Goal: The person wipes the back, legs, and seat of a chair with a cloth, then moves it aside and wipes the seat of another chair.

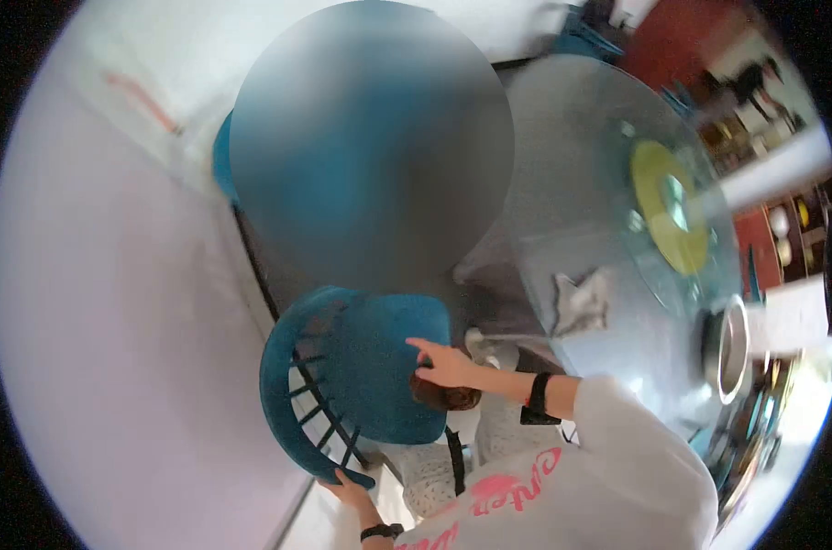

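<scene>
- Blue chair (379, 362) stands in front of the person, between the pale wall (113, 321) and the round worktop; its curved backrest (276, 385), on dark spindles, faces the wall.
- Left hand (350, 497) is at the near end of the backrest, its fingers closed around the rail.
- Right hand (445, 367) is over the edge of the seat, index finger stretched out, the others bent.
- Brown thing (447, 394) lies directly below the right hand; I cannot tell what it is, or whether those fingers hold it.
- Dark bands circle both wrists; the person wears a white top (608, 467) with pink lettering and speckled trousers (429, 481).
- Round worktop (572, 174), to the right, bears a crumpled greyish cloth (583, 302) near its edge.
- Glass turntable (650, 261) with a yellow disc (650, 188) sits farther across.
- Metal pot (731, 353) stands at the far right.
</scene>
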The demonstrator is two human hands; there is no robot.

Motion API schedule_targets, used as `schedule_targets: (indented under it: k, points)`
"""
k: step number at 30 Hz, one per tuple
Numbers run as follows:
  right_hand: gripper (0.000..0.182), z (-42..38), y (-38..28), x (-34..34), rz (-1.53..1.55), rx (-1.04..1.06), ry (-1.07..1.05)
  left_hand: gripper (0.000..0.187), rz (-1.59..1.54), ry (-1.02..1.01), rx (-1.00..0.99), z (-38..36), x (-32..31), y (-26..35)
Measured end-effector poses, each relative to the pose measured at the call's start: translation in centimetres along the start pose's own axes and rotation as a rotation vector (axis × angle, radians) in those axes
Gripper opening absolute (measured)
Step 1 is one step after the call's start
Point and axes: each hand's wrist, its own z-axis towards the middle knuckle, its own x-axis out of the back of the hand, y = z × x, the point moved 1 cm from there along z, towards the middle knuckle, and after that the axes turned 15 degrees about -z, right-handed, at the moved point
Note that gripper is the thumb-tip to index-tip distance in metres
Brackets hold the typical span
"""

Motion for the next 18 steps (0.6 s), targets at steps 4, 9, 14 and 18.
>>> schedule_targets:
  k: [4,9,14,18]
  points:
    - [0.064,-7.2,-1.5,-3.8,-0.014,0.008,0.208,0.078,0.156,-0.096,-0.35,2.8,1.9,-4.0]
    - [0.05,-11.5,-9.4,-7.2,0.154,0.144,0.513,0.089,-0.117,-0.902,-0.415,-0.3,2.5,9.6]
    - [0.028,-14.9,-17.4,-10.8,0.138,0.548,0.546,0.083,-0.781,-1.546,0.525,-4.4,3.3,16.3]
    - [0.04,-21.2,-12.4,-10.1,0.066,0.669,0.826,0.061,-0.572,-1.313,0.359,-2.6,3.8,16.6]
